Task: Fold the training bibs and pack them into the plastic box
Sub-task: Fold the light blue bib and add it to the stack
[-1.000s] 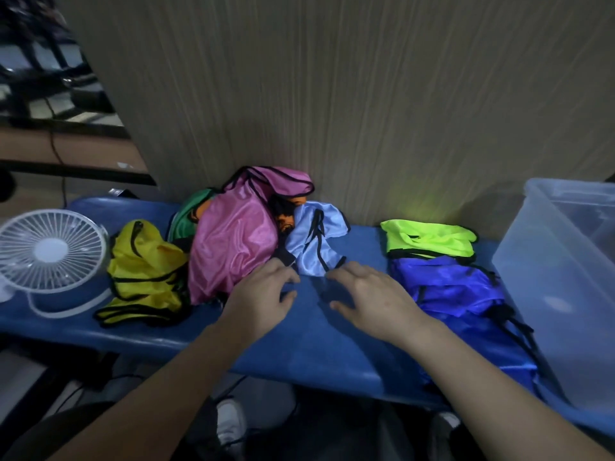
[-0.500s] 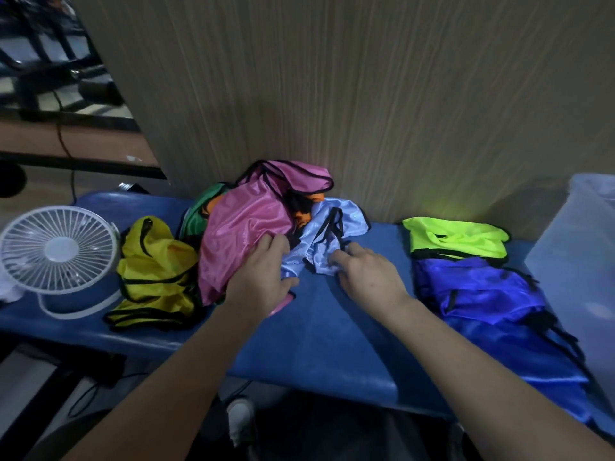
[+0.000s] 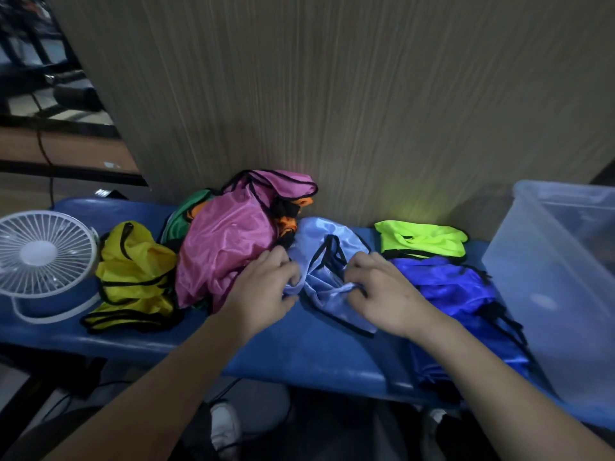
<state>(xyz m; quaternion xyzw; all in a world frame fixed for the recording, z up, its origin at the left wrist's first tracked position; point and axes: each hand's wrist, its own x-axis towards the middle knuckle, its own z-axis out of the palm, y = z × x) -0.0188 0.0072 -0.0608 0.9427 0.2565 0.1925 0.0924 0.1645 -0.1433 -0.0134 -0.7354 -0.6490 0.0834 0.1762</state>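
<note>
At centre of the blue bench (image 3: 299, 354): one light blue bib (image 3: 327, 261), black-trimmed, crumpled, lying flat on the padding. Left hand (image 3: 263, 291) pinches its left edge with curled fingers; right hand (image 3: 382, 294) grips bunched fabric at its right side. Just left, touching: pink bib (image 3: 226, 247) heaped over orange bib (image 3: 288, 224) and green bib (image 3: 186, 216). Further left: yellow bib (image 3: 133, 277), crumpled. Right of the hands: neon yellow bib (image 3: 422, 239), folded, at the wall; royal blue bib (image 3: 452, 287) spread in front of it. Far right: clear plastic box (image 3: 532, 277) on the bench end. Far left: white desk fan (image 3: 43, 254), upright.
</note>
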